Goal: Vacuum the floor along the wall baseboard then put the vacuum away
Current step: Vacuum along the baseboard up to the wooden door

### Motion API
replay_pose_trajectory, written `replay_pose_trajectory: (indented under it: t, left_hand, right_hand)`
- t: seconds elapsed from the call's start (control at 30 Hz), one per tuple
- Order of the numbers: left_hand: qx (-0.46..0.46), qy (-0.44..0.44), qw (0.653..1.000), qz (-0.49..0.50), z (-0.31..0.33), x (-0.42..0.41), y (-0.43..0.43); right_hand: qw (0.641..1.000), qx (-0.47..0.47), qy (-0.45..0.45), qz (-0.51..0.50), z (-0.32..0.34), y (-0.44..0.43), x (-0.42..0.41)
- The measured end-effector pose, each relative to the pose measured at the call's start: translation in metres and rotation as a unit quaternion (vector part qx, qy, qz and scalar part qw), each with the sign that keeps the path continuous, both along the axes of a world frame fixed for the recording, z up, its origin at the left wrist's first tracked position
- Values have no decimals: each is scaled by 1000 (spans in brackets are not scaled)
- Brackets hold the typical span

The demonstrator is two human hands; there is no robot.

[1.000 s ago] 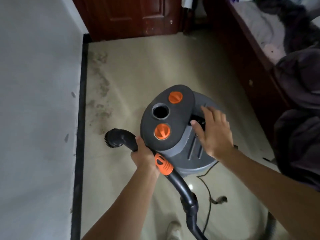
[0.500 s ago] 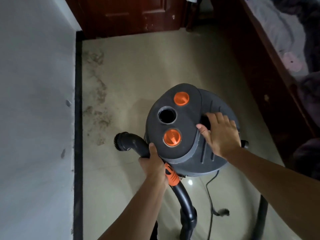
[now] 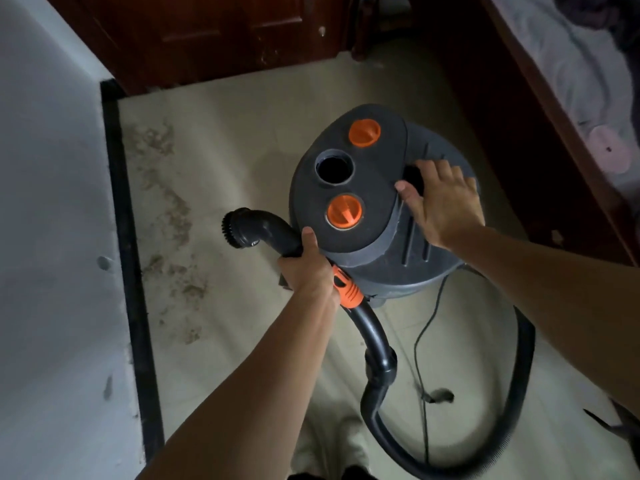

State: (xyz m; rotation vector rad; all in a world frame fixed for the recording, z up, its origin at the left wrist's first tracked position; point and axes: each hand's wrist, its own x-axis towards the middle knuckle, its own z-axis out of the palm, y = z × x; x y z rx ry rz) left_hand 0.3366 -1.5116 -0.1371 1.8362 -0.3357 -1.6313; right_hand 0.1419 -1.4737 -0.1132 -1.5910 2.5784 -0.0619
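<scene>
The vacuum is dark grey, and its oval top plate is matt black. On this plate are 2 orange caps, at 1 o'clock and at 6 o'clock from the dark round hole. The hose is glossy black with 1 orange band. The floor is pale beige, and at 9 o'clock from the vacuum it has brown speckled dirt. The baseboard is black and the wall is grey-white. The door at 12 o'clock is dark red-brown. The bedding at 2 o'clock is white with 1 pink spot.
</scene>
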Motion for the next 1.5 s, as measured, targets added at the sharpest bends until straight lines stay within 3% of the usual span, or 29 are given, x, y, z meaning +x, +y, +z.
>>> replay_pose_trajectory:
  t: [0.53, 0.8, 0.9, 0.97, 1.07, 1.27, 1.5]
  left_hand:
    - [-3, -67, 998, -13, 4, -121, -137]
    - [1, 3, 1000, 16, 7, -100, -140]
    - [2, -12, 998, 61, 14, -58, -127]
    - [13, -15, 996, 88, 21, -22, -115]
    - [35, 3, 991, 128, 31, 38, -92]
    - [31, 74, 979, 188, 29, 151, -22]
    - [35, 165, 964, 204, -16, 233, 64]
  right_hand:
    - [998, -23, -6, 56, -1, -163, -128]
    - [1000, 7, -13, 20, -1, -170, -134]
    - [999, -35, -13, 3, 8, -151, -102]
    - [993, -82, -31, 75, 13, -119, -63]
    - [970, -106, -127, 177, 8, -54, 10]
    - [948, 47, -260, 180, -15, 51, 148]
    - [923, 136, -293, 210, -62, 110, 269]
